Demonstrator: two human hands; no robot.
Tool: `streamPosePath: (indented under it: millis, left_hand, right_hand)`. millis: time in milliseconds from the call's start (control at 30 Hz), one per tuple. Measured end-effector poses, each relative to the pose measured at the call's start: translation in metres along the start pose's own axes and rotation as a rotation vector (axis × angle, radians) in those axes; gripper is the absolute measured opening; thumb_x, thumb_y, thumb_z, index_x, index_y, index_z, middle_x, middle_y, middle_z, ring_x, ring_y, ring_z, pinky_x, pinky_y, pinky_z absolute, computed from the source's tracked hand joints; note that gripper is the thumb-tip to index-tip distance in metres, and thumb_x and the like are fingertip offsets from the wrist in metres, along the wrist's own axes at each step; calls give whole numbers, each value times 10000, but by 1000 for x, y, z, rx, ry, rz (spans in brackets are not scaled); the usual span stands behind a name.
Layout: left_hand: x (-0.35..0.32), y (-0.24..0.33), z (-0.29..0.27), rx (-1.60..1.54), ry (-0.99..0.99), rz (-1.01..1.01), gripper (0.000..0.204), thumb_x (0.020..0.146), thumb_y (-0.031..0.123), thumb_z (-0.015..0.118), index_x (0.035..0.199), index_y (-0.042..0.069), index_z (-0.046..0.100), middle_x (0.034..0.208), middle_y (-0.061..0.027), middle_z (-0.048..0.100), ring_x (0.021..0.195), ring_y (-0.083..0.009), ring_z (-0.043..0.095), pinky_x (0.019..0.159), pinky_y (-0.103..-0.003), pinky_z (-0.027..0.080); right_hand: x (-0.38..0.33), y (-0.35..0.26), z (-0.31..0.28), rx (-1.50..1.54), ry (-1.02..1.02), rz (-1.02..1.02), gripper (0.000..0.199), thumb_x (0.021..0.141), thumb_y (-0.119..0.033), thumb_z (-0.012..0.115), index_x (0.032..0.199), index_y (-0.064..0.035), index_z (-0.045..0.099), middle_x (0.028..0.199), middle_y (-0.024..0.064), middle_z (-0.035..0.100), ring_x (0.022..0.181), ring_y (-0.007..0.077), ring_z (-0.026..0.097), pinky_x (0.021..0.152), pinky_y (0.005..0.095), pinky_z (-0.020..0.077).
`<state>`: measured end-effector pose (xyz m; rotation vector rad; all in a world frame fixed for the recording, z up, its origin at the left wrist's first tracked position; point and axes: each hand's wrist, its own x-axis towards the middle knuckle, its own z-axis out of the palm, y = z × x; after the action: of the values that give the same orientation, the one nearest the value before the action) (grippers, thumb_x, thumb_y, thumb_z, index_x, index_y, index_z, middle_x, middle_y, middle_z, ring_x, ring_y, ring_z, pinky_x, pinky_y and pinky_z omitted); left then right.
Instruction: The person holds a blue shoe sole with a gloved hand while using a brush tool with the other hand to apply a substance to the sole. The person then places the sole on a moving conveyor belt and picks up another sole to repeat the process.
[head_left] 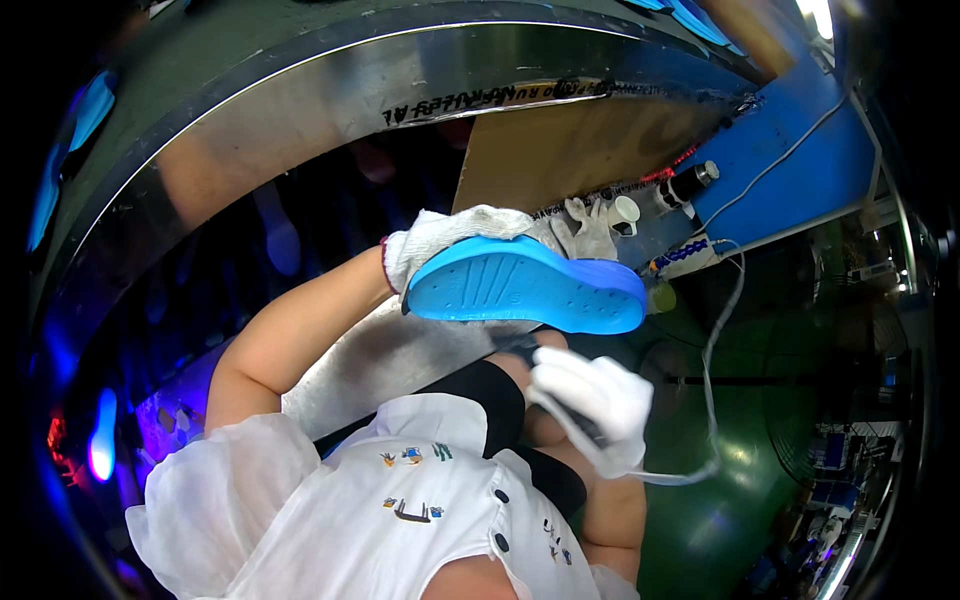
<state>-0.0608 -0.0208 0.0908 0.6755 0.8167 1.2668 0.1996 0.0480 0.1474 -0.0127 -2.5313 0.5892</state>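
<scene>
A curved, polished metal housing (300,110) arcs across the top of the view, with a brown board (570,150) and a blue panel (800,170) beyond it and a green floor (760,420) to the right. Before the housing, a blue shoe sole (525,285) is held up with its grooved underside facing the camera; its long axis runs nearly level, left to right. The left hand (440,235), in a white cotton glove, is closed around the sole's left end from behind, so the sole extends rightward from that grip. The right hand (595,395), also gloved, sits just below the sole's right half, apart from it, fingers curled around a small dark tool with a pale cord (712,380) trailing off.
</scene>
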Motion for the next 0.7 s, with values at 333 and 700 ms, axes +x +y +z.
streamPosePath:
  millis: [333,700]
  left_hand:
    - [-96,39,34,-567,-218,375,849,913,657,460,1518,84,293,1307,-293,502,1125,-474,556,879,-572,508]
    - [-163,102,92,357,908,828,411,968,243,518,1229,-74,538,1009,-162,671,666,-165,652,423,-241,480]
  right_hand:
    - [-19,9,10,515,382,107,302,639,-38,842,898,-16,688,900,145,728,733,233,633,644,312,489]
    - [-27,17,35,614,404,354,277,678,34,775,946,23,704,848,107,664,744,191,641,682,283,507]
